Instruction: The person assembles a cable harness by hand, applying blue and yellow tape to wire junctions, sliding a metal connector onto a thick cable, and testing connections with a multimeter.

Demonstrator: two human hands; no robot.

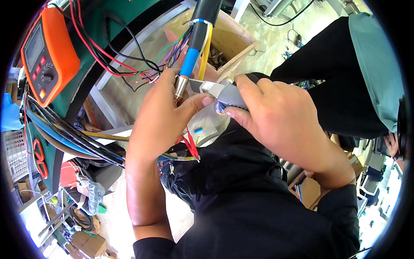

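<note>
My left hand (161, 114) grips the stripped end of a thick blue-sheathed wire (189, 62), where bare copper (179, 88) shows below the blue insulation. My right hand (276, 116) holds a grey utility knife (224, 93) whose blade (196, 85) lies against the copper end just under the insulation. The blue wire and a yellow wire (205, 54) come out of a thick black cable (202, 19) hanging from above. Thin coloured wires (168, 54) fan out from the same cable behind my left hand.
An orange multimeter (47, 56) with red and black leads sits on a green panel at upper left. A wooden crate (230, 41) stands behind the cable. Another person in black trousers and a grey-green top (371, 64) stands at right. Cable bundles (73, 134) and clutter lie at left.
</note>
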